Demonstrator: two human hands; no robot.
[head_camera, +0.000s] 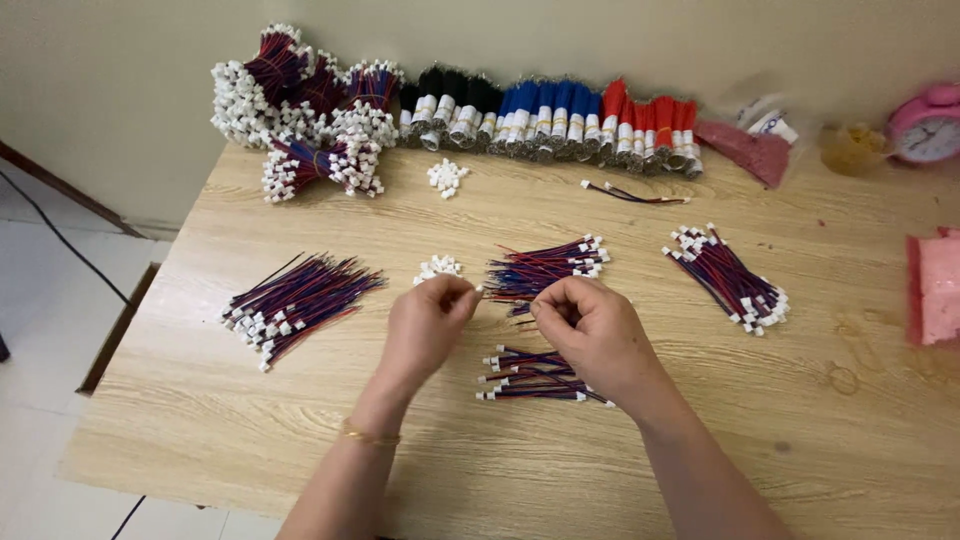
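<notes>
Spreading across the table (300, 440) lie sorted piles: wire bundles (300, 95) by the wall, a loose heap (300, 300) at left, another heap (730, 275) at right, a middle heap (545, 265) and finished leads (535, 375) under the wrists. Both hands meet above the centre. The right hand (590, 325) pinches a lead narrowly near its end; the left hand (430, 320) nips a small white plug (478, 289) between thumb and finger. Keeping both pinches close to the joint and the wire in line with the plug should seat it cleanly.

The pink clock (928, 122) and pink pad (935, 288) are cut off at the right edge
</notes>
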